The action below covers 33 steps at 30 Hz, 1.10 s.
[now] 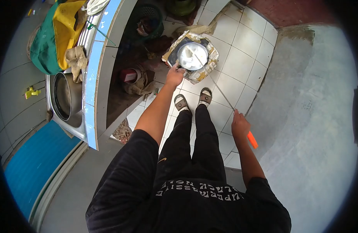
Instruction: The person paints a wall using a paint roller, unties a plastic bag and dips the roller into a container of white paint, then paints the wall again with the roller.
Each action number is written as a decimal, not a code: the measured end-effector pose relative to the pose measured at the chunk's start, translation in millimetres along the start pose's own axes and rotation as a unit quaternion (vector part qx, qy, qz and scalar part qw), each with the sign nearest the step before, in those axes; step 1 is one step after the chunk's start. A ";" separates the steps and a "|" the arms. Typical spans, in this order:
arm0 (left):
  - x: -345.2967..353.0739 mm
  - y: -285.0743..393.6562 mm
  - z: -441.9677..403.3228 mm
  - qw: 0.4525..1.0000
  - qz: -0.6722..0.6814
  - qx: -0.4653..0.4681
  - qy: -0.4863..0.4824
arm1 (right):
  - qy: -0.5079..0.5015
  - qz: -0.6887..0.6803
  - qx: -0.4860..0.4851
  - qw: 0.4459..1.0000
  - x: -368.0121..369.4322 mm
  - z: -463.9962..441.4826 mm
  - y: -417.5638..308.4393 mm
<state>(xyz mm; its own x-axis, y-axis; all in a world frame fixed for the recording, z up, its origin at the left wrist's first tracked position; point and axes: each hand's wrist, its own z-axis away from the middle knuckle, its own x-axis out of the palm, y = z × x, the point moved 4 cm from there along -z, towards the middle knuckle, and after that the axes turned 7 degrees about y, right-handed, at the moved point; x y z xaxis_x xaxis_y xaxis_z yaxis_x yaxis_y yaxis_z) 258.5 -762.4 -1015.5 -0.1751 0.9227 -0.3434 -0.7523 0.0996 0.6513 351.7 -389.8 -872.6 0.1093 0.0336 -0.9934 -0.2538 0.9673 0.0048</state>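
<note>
Below me, a round shiny metal bowl (186, 62) with whitish contents sits over a worn, taped cardboard box (212, 58). My left hand (175, 74) is closed at the bowl's near left rim and overlaps the box edge. A long thin rod tool (222, 92) slants from inside the bowl down to my right hand (240, 124). That hand is wrapped round the tool, and its orange handle (252, 140) sticks out below the fist. The tool's far end lies in or over the bowl, and its shape is hard to make out.
A tiled counter edge (90, 93) with a metal sink and a large pot (62, 96) runs along the left. Under it are a dark basket (149, 23) and a red container (128, 75). My sandalled feet stand on white floor tiles (241, 50). A grey wall (303, 105) rises at right.
</note>
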 end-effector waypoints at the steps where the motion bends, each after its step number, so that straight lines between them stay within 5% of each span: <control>1: 2.5 -7.3 -6.0 1.000 0.005 0.008 0.006 | -0.008 -0.010 -0.004 1.000 -2.2 5.4 -0.6; 7: 2.4 -7.3 -1.8 1.000 0.004 0.014 0.002 | -0.020 0.010 0.060 0.998 -11.4 23.0 21.7; 15: -0.7 -11.5 -4.2 1.000 0.002 0.002 0.014 | -0.010 -0.022 0.019 1.000 -5.9 11.7 -7.9; 23: -2.3 7.4 -9.0 0.987 -0.018 -0.007 0.159 | 0.007 -0.010 0.059 0.998 -4.6 3.8 11.0; 29: -0.7 14.9 -17.7 0.972 -0.119 -0.012 0.202 | -0.022 -0.018 0.007 1.000 -8.0 15.2 3.0; 33: -6.9 7.1 -33.2 0.977 -0.069 -0.021 0.200 | -0.010 -0.012 0.035 0.999 -13.1 19.9 24.0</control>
<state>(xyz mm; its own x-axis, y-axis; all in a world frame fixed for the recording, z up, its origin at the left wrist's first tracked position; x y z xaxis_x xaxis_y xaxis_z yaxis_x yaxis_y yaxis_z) 233.3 -780.5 -1030.9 -0.2980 0.6818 -0.6681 -0.8101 0.1896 0.5548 363.3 -362.0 -857.2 0.1346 0.0137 -0.9908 -0.1838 0.9829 -0.0114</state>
